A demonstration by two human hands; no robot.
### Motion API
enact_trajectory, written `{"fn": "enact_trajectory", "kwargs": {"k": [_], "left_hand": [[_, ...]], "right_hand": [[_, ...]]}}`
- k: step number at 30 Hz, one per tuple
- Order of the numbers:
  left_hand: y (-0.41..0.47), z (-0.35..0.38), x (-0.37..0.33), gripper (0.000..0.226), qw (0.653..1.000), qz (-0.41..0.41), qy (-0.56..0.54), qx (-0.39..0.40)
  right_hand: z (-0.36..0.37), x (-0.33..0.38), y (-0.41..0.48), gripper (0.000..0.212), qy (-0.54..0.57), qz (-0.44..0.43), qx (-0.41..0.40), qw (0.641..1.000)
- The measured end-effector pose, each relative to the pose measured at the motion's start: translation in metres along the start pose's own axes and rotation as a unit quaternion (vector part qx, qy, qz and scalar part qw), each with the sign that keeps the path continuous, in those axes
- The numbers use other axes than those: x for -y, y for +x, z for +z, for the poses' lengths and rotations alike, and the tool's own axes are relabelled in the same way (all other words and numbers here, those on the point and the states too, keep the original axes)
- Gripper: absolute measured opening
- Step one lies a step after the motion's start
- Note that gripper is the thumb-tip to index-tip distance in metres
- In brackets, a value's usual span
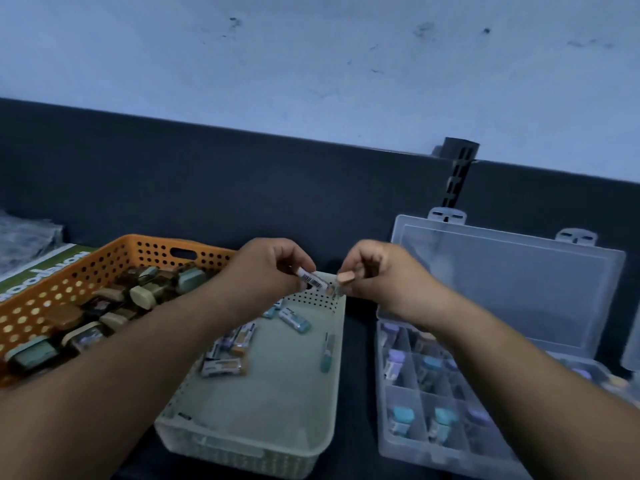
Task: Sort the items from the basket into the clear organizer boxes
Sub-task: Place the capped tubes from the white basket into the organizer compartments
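Two hands meet above the far end of my pale basket (pixel 242 455): my left hand (pixel 266 268) pinches a small barcode-labelled sleeve (pixel 313 279), and my right hand (pixel 377 271) pinches a tan block (pixel 346 277) just beside its end. The clear organizer box (pixel 398 441) lies open, right of the basket.

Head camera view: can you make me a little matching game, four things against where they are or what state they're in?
Things:
1. orange basket
2. pale green basket
3. clear organizer box
4. small barcoded item

Places or states:
A. on the right, lid standing open
B. pinched between left hand and right hand
C. on the left, crowded with pieces
D. in the middle, only a few pieces scattered inside

Pairs: 1-C, 2-D, 3-A, 4-B
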State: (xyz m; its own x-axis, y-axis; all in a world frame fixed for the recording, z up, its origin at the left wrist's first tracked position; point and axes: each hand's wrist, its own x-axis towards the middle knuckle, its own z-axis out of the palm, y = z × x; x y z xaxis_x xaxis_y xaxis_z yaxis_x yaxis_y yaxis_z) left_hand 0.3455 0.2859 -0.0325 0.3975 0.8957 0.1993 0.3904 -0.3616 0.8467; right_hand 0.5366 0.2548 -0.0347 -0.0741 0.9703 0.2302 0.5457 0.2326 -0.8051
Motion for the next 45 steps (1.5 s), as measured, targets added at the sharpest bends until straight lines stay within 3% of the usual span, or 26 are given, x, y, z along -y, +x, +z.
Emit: {"fn": "enact_trajectory", "kwargs": {"k": [6, 9, 12, 15, 21, 28, 35, 45], "left_hand": [[0.017, 0.039, -0.014, 0.013, 1.0, -0.016, -0.012, 0.022], [0.024, 0.064, -0.025, 0.006, 0.985, -0.081, -0.132, 0.074], [0.029, 0.077, -0.037, 0.012, 0.947, -0.148, -0.264, 0.111], [0.033, 0.087, -0.042, 0.009, 0.927, -0.168, -0.317, 0.113], [0.041, 0.108, -0.047, 0.013, 0.956, -0.138, -0.248, 0.074], [0.04, 0.118, -0.045, 0.019, 0.989, -0.046, -0.129, 0.05], [0.036, 0.116, -0.038, 0.002, 0.993, -0.041, -0.111, 0.027], [0.031, 0.113, -0.032, 0.007, 0.995, -0.029, -0.075, 0.053]], "right_hand": [[-0.041, -0.014, -0.026, 0.03, 0.067, 0.034, -0.05, 0.996], [-0.061, -0.022, -0.038, 0.025, 0.053, 0.052, -0.067, 0.995], [-0.078, -0.03, -0.05, 0.02, 0.042, 0.065, -0.086, 0.993], [-0.09, -0.037, -0.059, 0.015, 0.048, 0.079, -0.104, 0.99], [-0.101, -0.055, -0.066, 0.013, 0.016, 0.101, -0.101, 0.99], [-0.09, -0.069, -0.067, 0.015, -0.136, 0.117, -0.043, 0.983], [-0.076, -0.071, -0.071, 0.012, -0.229, 0.112, 0.0, 0.967], [-0.069, -0.072, -0.067, 0.008, -0.279, 0.112, 0.014, 0.954]]}}
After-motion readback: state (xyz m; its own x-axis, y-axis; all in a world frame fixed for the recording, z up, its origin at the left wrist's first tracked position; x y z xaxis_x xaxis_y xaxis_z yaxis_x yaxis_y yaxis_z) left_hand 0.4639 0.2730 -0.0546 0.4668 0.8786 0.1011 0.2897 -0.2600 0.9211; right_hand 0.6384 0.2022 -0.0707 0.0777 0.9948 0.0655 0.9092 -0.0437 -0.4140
